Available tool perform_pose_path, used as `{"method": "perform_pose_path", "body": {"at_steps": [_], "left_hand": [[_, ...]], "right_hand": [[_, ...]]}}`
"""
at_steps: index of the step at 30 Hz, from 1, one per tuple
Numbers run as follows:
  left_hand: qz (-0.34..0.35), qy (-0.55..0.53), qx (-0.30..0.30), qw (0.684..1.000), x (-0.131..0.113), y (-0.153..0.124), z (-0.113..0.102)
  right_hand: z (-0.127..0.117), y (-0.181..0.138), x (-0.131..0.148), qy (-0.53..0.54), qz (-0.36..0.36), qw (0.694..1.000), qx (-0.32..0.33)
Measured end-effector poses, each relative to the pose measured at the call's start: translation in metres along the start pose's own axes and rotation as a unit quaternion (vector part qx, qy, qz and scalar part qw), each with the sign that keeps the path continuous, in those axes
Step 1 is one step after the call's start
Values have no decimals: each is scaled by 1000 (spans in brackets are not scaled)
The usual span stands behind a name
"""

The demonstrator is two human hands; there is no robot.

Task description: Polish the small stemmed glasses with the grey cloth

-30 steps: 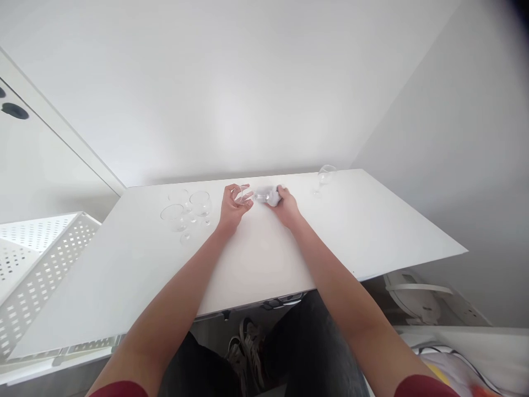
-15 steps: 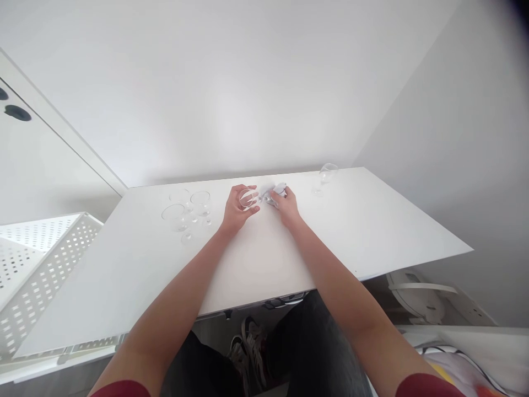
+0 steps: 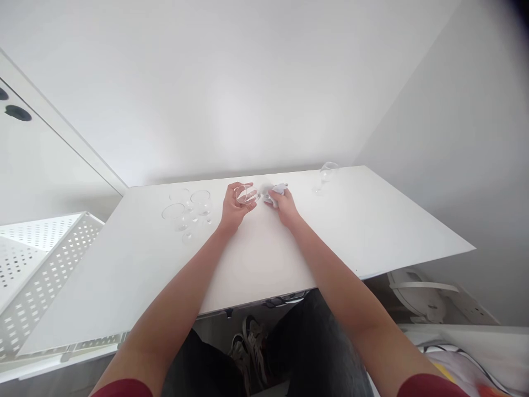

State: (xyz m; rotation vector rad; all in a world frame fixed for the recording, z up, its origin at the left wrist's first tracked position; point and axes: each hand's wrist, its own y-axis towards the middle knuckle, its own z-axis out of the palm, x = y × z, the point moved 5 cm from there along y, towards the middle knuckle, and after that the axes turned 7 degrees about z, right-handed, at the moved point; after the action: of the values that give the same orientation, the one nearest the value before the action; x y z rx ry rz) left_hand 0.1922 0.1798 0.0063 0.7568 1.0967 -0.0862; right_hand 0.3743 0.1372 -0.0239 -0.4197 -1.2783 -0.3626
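Note:
Over the far middle of the white table (image 3: 264,259), my left hand (image 3: 233,208) is wrapped around the bowl of a clear wine glass (image 3: 247,194). The glass lies on its side in the air, rim to the left and stem to the right. My right hand (image 3: 285,207) grips a white cloth (image 3: 279,189) against the foot end of the glass; the foot is mostly hidden by cloth and fingers. Several more wine glasses (image 3: 200,199) stand upright in a group to the left of my left hand. A single wine glass (image 3: 328,172) stands at the back right.
A pale wall (image 3: 239,99) rises behind the table's back edge. At the left, lower than the tabletop, is a white perforated metal rack (image 3: 61,259). A white round-bodied object (image 3: 417,298) with a band sits below the right side. My knees are under the front edge.
My left hand and the glass bowl have shifted slightly left. The cloth in my right hand has changed shape around the foot end. The standing glasses stay in place.

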Motion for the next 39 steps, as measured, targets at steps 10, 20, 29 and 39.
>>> {"method": "perform_pose_path", "body": {"at_steps": [10,20,29,39], "left_hand": [[-14,-41,-44,998,21,5,-16],[4,-71,-16,997,24,7,-15],[19,-93,-10,995,26,7,-17],[4,-92,25,995,24,5,-11]], "right_hand": [[16,-17,18,-58,-76,992,76],[24,-16,2,21,108,985,135],[17,-16,17,-85,-122,988,39],[-3,1,3,30,-5,997,-76]]}}
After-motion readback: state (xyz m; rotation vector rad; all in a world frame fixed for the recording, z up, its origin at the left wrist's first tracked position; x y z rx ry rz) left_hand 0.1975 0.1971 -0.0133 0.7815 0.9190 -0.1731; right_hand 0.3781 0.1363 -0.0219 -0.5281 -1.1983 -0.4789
